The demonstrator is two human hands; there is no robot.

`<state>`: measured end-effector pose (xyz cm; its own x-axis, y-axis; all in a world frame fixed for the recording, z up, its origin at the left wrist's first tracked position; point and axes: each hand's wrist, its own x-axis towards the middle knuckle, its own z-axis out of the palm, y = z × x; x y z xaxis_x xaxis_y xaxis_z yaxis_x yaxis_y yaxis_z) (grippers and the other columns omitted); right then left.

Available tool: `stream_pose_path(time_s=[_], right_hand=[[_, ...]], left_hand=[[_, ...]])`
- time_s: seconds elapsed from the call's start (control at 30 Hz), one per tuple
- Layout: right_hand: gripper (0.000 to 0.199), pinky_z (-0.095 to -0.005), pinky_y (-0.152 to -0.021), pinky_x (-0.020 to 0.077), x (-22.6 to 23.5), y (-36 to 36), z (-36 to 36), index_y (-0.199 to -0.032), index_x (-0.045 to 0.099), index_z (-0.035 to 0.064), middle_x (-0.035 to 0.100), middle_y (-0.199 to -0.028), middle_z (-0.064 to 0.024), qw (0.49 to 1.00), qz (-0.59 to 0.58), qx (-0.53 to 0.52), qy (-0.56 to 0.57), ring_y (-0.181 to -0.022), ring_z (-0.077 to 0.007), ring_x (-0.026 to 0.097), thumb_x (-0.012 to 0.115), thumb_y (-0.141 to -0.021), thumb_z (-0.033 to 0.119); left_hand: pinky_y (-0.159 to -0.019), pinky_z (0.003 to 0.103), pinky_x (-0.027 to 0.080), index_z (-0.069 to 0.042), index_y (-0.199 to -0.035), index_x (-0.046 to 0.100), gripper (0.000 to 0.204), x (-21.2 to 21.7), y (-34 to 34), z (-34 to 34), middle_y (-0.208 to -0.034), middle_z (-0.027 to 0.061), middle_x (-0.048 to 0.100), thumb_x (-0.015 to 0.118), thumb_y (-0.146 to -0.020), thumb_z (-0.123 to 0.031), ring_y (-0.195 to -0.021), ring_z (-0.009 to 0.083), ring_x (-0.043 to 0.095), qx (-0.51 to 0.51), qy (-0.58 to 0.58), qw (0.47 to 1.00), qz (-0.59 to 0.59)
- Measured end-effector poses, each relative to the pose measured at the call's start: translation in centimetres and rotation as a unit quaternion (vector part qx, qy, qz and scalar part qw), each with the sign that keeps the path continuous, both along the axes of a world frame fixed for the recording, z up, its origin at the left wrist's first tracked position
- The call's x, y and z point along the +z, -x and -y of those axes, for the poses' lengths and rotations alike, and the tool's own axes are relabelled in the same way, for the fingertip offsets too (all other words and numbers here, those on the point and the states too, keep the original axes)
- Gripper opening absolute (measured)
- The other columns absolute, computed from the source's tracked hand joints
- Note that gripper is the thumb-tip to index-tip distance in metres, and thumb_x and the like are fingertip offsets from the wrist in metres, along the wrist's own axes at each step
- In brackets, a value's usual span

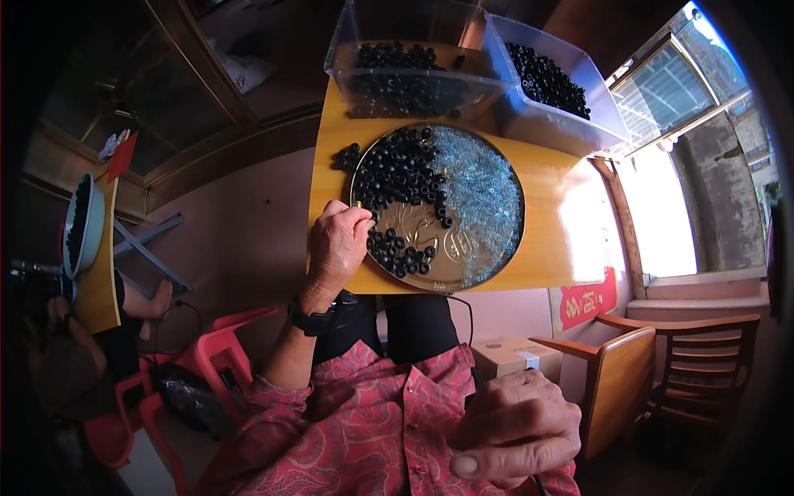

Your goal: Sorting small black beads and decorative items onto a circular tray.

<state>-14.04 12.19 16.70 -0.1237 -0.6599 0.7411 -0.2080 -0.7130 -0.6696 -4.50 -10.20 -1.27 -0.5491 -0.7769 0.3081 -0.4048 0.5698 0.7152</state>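
On the yellow table lies a round metal tray (418, 217). Small black ring-shaped parts (401, 169) cover much of its left half, and a heap of clear bluish small pieces (480, 207) fills the right. My left hand (337, 246) is at the tray's left rim, thumb and fingers pinched together. A tiny brass-coloured spot shows at its fingertips; whether it is a held piece or the rim I cannot tell. Close to my body, low on the right, my right hand (521, 430) is raised with its fingers curled in. Whatever those fingers hold is hidden.
Two clear plastic bins, one behind the tray (413, 83) and one at back right (571, 107), contain black parts. A cardboard box (517, 357) and wooden chair (624, 380) stand right. At left are red plastic stools (223, 347) and another person near a bowl (91, 223).
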Motion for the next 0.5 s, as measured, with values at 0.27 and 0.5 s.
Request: stream_pose_path(time_s=[0.27,0.5], right_hand=[[0.023,-0.0300,-0.055,0.0479,-8.1,2.7,2.7,-0.100,0.067,0.0008,0.062,-0.081,-0.0104,0.937,-0.115,-0.188,-0.270,-0.064,-0.0207,0.063,0.064,-0.079,-0.009],[0.013,-0.0377,-0.057,0.0492,-13.3,3.9,2.0,-0.095,0.066,0.0018,0.061,-0.080,-0.0151,0.885,-0.143,-0.247,-0.369,-0.067,-0.0327,0.063,0.063,-0.082,-0.002]], left_hand=[[-0.068,0.041,0.050,-0.004,-0.088,0.069,0.020,0.0,0.0,-0.2,-0.083,0.0132,0.058,0.076,-0.076,-0.018,-0.075,0.0313,0.060,0.040,0.045,0.995,0.079],[-0.068,0.043,0.051,-0.001,-0.080,0.065,0.021,0.3,0.7,-0.5,-0.091,0.0158,0.055,0.075,-0.078,-0.020,-0.078,0.0321,0.061,0.011,0.049,0.994,0.096]])
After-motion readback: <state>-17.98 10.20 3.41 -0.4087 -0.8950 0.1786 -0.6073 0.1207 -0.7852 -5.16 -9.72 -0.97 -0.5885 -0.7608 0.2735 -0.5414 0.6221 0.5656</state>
